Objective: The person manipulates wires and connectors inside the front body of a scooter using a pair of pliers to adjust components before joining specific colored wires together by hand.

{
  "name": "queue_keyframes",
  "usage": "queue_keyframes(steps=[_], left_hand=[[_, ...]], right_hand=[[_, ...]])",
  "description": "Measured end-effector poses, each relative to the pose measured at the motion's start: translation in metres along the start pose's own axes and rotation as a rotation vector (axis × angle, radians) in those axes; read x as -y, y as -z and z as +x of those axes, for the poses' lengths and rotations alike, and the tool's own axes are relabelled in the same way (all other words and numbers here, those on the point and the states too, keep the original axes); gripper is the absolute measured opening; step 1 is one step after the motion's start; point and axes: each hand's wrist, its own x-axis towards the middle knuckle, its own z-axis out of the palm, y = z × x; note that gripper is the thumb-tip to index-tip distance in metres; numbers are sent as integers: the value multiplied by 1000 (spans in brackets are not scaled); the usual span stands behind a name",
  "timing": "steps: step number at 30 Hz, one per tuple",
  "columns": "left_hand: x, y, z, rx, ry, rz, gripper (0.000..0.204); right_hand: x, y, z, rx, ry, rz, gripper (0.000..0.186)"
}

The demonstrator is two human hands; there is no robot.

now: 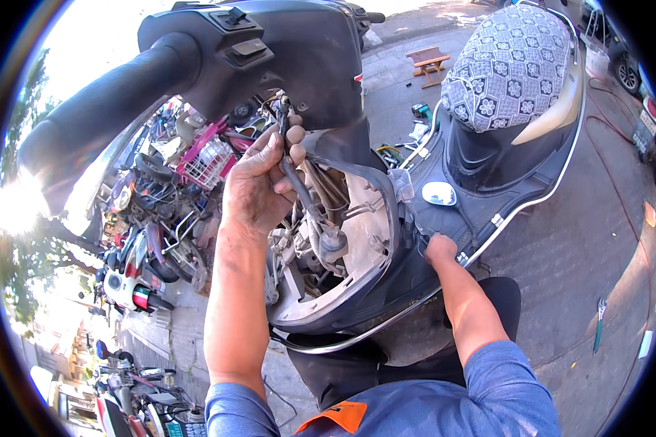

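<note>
Under the black handlebar housing (321, 65) of a scooter, my left hand (266, 167) grips a dark wiring harness (306, 193) that runs down into the opened front body (364, 237), where other cables and hoses show. My right hand (440, 249) is down on the dark floorboard (488, 197), fingers curled and partly hidden; I cannot make out what it holds. Just above it lies a detached mirror (439, 194) with a dark stem. A patterned cover (510, 62) wraps the seat.
Many parked scooters and bikes (149, 240) crowd the left side. A small wooden stool (428, 65), a teal power tool (420, 111) and loose tools lie on the pavement beyond the scooter. Green-handled pliers (598, 328) and a red hose (619, 189) are at the right.
</note>
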Motion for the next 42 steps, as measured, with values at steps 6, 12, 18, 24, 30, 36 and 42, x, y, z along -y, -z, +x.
queue_keyframes(steps=[6,12,18,24,30,36,42], left_hand=[[0,-8,0,-70,8,-55,38],[-12,-13,1,-205,10,199,35],[-21,-24,15,-247,79,221,25],[-26,-42,0,-271,84,249,21],[-12,-33,-1,-204,-15,130,23],[-3,-34,-2,-164,-16,112,26],[5,-27,4,-85,-31,180,29]], right_hand=[[-15,21,-43,-275,-4,587,41],[-42,106,-184,-655,347,798,19],[0,238,-313,-750,752,356,29],[81,324,-349,-986,625,-201,45],[131,339,-345,-935,535,-357,57],[148,336,-332,-946,527,-372,59],[149,343,-334,-992,599,-462,52]])
